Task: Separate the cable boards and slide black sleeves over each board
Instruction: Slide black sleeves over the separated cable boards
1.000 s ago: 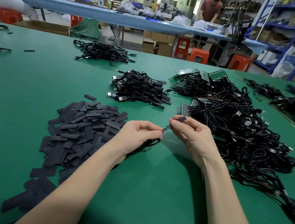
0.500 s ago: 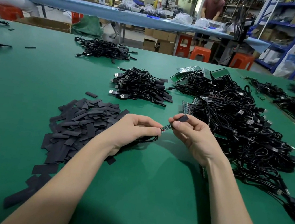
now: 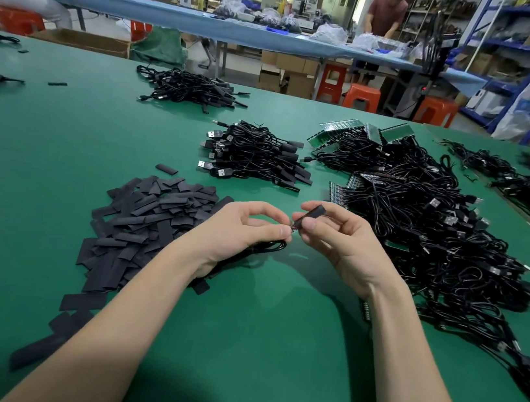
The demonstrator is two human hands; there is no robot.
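Above the counter [image 3: 269, 354], the left hand [image 3: 245, 232] pinches the cable [image 3: 264, 247] just behind its nearly hidden board while the right hand [image 3: 342, 245] pinches the sleeve [image 3: 315, 212] half on: skewed, it could snag or buckle.

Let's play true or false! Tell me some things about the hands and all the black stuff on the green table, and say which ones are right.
1. The right hand pinches a black sleeve. True.
2. The left hand is flat on the table. False: it holds a black cable.
3. The pile of loose sleeves lies left of the hands. True.
4. The table is red. False: it is green.
5. The sleeved cable bundle lies beyond the hands. True.
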